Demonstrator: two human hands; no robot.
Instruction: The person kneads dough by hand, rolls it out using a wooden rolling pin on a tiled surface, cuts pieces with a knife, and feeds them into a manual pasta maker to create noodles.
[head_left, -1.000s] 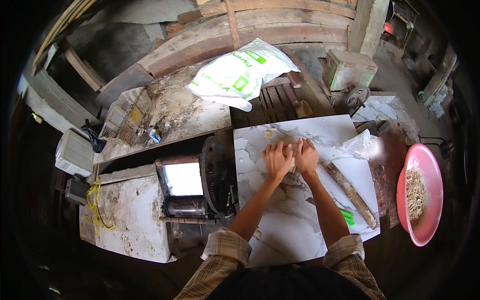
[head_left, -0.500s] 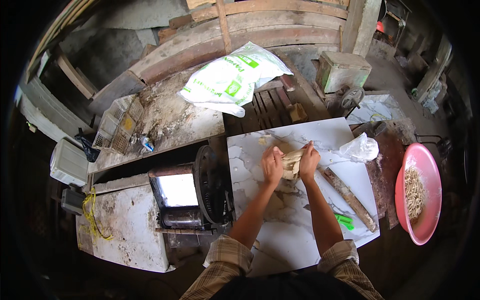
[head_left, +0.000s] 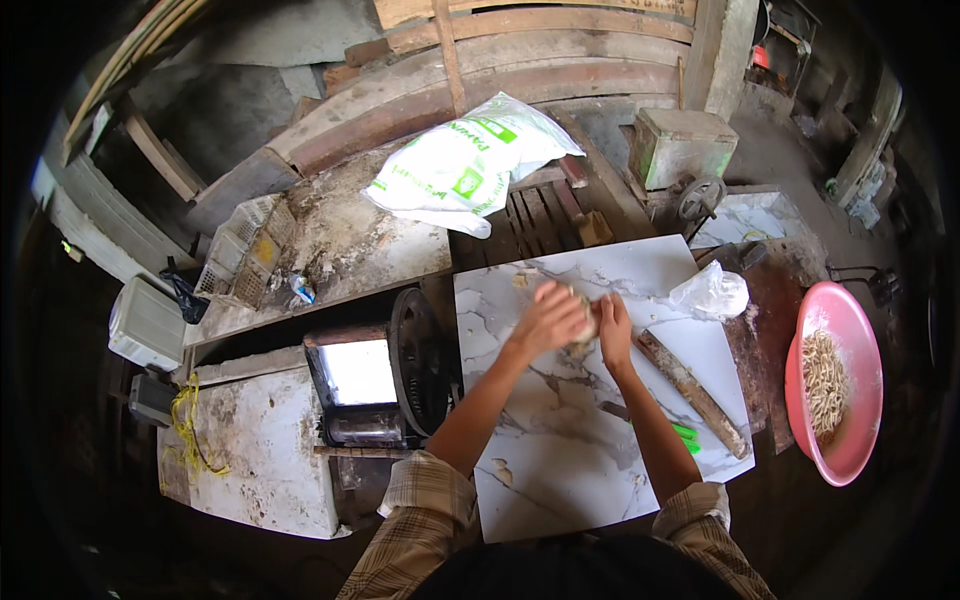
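A lump of pale dough (head_left: 580, 348) sits between my two hands over the marble-patterned board (head_left: 560, 450). My left hand (head_left: 552, 318) is curled over the dough's left and upper side. My right hand (head_left: 614, 332) closes round its right edge, hiding part of it. To the right of my right forearm lies a worn wooden rolling pin (head_left: 693, 392), set at a slant. A knife with a green handle (head_left: 687, 437) lies partly under that forearm. Small dough scraps (head_left: 503, 470) are scattered on the board.
At right stands a pink basin (head_left: 870, 400) holding pale dough strips (head_left: 825, 385). A clear plastic bag (head_left: 715, 292) rests on the board's right edge. Left of the board is a roller machine with a dark gear wheel (head_left: 412, 360). Beyond lie a white sack (head_left: 470, 165) and plastic crates (head_left: 245, 250).
My left hand has turned and moved over the dough, which looks more bunched up. More of the knife shows beside my right forearm. The view has shifted slightly.
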